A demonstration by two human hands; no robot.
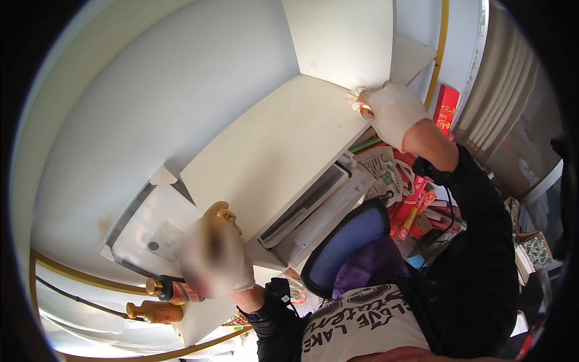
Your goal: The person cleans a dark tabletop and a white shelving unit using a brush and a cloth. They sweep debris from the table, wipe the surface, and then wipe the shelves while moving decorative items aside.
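Note:
My right hand (pixel 393 111), in a white glove, presses a crumpled white cloth or tissue (pixel 355 99) onto the far right corner of a cream-coloured board surface (pixel 267 149). An upright white panel (pixel 344 40) rises just behind that corner. At the board's left end is my left hand (pixel 242 260), also gloved, with fingers curled near the edge. A blurred patch covers much of this hand, so whether it holds anything is hidden.
Below the board, a compartment holds a dark-framed flat item (pixel 307 203). A blue-backed chair (pixel 348 244) stands close to my body. Two bottles, one dark (pixel 174 289) and one gold-brown (pixel 156 312), are at lower left. Red packages (pixel 409 212) and a printed bag (pixel 384 174) crowd the right.

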